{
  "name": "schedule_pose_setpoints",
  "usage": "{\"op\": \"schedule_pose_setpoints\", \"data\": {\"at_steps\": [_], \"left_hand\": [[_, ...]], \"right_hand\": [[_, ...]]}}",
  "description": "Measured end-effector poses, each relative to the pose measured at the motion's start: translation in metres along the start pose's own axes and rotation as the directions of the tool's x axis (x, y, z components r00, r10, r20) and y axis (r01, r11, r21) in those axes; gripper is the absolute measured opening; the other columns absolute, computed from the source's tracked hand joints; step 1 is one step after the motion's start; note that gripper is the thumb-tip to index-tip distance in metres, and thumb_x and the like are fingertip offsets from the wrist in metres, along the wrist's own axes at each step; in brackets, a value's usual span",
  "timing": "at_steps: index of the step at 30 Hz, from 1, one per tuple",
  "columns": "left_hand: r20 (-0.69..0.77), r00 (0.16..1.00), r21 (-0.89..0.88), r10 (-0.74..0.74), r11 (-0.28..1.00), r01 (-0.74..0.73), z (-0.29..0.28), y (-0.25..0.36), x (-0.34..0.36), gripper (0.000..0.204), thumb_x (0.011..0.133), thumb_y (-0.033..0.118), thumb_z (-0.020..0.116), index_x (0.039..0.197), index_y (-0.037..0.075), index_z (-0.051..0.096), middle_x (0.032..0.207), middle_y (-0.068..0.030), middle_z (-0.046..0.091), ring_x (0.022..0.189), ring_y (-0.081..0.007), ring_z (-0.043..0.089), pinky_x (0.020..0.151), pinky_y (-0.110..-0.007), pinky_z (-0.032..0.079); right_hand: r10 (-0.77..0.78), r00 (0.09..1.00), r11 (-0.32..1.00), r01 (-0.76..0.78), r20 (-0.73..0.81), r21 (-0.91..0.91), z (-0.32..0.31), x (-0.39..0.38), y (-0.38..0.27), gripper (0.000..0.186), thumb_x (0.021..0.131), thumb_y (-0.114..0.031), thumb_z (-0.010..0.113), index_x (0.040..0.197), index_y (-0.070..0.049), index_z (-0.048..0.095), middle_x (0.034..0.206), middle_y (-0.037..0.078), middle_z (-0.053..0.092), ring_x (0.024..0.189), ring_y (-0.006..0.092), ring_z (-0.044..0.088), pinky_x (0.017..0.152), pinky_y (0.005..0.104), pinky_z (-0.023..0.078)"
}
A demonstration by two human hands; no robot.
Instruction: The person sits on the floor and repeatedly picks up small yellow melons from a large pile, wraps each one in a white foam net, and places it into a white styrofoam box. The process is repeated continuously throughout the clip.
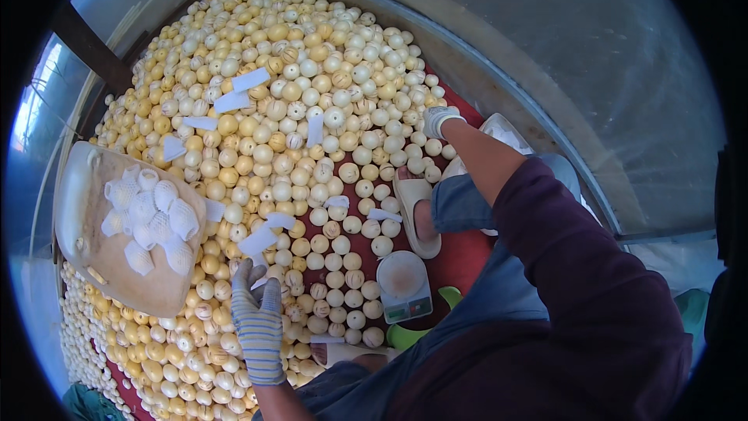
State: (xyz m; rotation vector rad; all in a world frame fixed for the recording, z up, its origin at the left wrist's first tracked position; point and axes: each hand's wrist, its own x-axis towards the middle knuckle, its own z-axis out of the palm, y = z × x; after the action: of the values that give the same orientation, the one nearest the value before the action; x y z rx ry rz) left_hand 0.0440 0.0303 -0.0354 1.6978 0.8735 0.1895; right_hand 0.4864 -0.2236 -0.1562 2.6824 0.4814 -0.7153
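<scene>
Round fruits lie spread between the gloved hands.

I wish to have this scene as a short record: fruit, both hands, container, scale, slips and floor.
Fruit: many round pieces, cream to yellow, some striped
Left hand: striped glove, over the fruit; grip unclear
Right hand: gloved, at the right edge of the fruit; fingers mostly hidden
Container: shallow, pale, at the person's left, with white mesh sleeves in it
Scale: white, near the person's sandals
White slips: scattered on the fruit
Floor covering: red
</scene>
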Motion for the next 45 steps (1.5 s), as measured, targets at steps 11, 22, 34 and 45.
{"op": "schedule_pose_setpoints", "data": {"at_steps": [11, 22, 34, 45], "left_hand": [[-0.062, 0.997, -0.018, -0.050, 0.999, 0.049, -0.006, -0.015, 0.005, 0.048, 0.091, 0.001, 0.059, 0.137, -0.002, 0.044, 0.117, -0.0155, 0.061, 0.090, -0.0115, 0.059, 0.078, -0.024, 0.051], [-0.096, 0.995, -0.075, -0.026, 0.997, 0.018, -0.004, -0.007, 0.003, 0.047, 0.091, 0.002, 0.061, 0.134, -0.005, 0.046, 0.114, -0.0160, 0.064, 0.095, -0.0141, 0.062, 0.081, -0.024, 0.051], [-0.097, 0.993, 0.134, 0.064, 0.990, -0.051, -0.010, -0.017, -0.010, 0.041, 0.091, 0.002, 0.059, 0.131, -0.003, 0.050, 0.113, -0.0157, 0.065, 0.096, -0.0142, 0.063, 0.084, -0.027, 0.052], [-0.108, 0.990, 0.158, 0.093, 0.984, -0.076, -0.009, -0.015, -0.008, 0.041, 0.091, 0.002, 0.058, 0.131, -0.003, 0.051, 0.112, -0.0143, 0.066, 0.095, -0.0148, 0.064, 0.085, -0.028, 0.053]], "right_hand": [[-0.450, 0.892, 0.836, 0.439, -0.049, 0.329, 0.119, -0.062, -0.216, 0.035, 0.091, -0.031, 0.053, 0.112, -0.005, 0.064, 0.107, 0.020, 0.067, 0.100, 0.0322, 0.066, 0.087, 0.0427, 0.051], [-0.362, 0.921, 0.769, 0.381, -0.141, 0.514, 0.120, -0.081, -0.225, 0.061, 0.084, -0.039, 0.064, 0.129, 0.000, 0.052, 0.133, 0.023, 0.054, 0.120, 0.0343, 0.056, 0.103, 0.0401, 0.042], [-0.410, 0.912, 0.698, 0.318, -0.006, 0.642, 0.136, -0.114, -0.254, 0.063, 0.082, -0.028, 0.066, 0.137, -0.004, 0.047, 0.132, 0.021, 0.055, 0.119, 0.0334, 0.056, 0.100, 0.0406, 0.045], [-0.336, 0.941, 0.690, 0.222, 0.032, 0.689, 0.172, -0.101, -0.287, 0.042, 0.081, -0.025, 0.068, 0.114, 0.000, 0.061, 0.104, 0.023, 0.065, 0.099, 0.0350, 0.065, 0.086, 0.0417, 0.052]]}}
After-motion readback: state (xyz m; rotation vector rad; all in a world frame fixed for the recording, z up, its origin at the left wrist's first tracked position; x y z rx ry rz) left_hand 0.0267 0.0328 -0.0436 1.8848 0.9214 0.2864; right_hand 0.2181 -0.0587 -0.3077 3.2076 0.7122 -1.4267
